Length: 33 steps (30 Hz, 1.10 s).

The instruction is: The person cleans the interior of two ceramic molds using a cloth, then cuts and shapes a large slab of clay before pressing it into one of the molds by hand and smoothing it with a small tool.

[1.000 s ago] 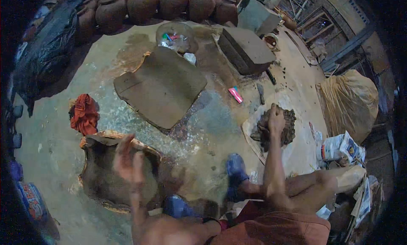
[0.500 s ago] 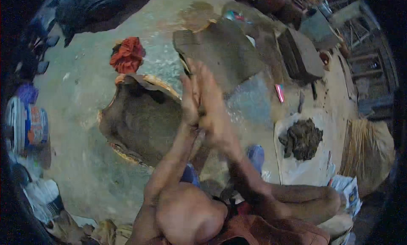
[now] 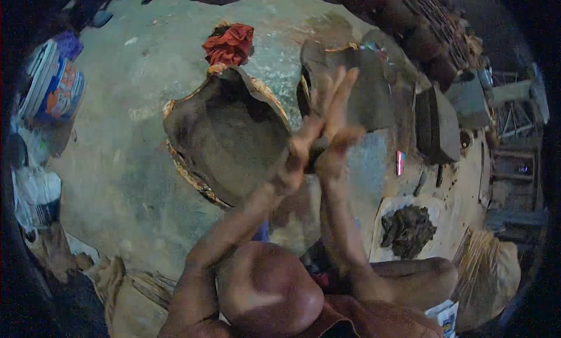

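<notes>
Hands: left hand and right hand are raised at frame centre, palms pressed flat together, fingers stretched toward the upper right. Whether anything lies between the palms cannot be told; the fingertips are blurred.
Hidden: the hands cover the gap between the broken clay basin and the flat clay slab, so where the two meet is out of sight.
Basin: left of the hands, centre frame, on the floor; dark hollow, ragged orange-edged rim, wall broken away on the upper right.
Slab: behind the fingers, upper centre-right, grey-brown, front edge partly covered by the hands.
Clay lump: dark clay lump at lower right on a pale sheet, well apart from both hands.
Knees: the person's bent legs fill the lower centre and cut off the floor beneath them.
Cloth: red cloth, bunched, top centre, just beyond the basin rim.
Packages: small pink-red packet right of centre, flat, print too small to read; round tub with blue and orange bands at upper left, bent by the lens.
Block: dark rectangular block at right, beside the slab.
Edges: row of dark pots at upper right; frame rim is black.
</notes>
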Each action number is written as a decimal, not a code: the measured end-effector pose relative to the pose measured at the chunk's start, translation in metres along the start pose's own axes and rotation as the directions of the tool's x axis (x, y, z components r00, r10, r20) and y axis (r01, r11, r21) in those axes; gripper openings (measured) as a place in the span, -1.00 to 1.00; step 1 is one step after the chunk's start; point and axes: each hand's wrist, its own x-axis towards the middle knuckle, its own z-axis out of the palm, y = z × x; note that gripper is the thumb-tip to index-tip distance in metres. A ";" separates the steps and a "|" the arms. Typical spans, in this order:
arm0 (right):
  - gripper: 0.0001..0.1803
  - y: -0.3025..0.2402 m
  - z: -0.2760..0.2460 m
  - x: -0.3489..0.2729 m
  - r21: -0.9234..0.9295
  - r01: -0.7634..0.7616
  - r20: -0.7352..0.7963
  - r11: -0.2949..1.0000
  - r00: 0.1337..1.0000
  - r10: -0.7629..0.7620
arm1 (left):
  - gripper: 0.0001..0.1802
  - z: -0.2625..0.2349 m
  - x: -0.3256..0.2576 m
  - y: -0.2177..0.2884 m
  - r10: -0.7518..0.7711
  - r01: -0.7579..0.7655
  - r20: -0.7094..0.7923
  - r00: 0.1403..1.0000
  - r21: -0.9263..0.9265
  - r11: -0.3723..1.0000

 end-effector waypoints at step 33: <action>-0.13 0.002 0.135 -0.016 0.140 -0.099 0.104 0.985 0.991 0.085 | -0.05 -0.081 -0.068 0.010 -0.130 -0.073 -0.494 0.860 -0.370 0.926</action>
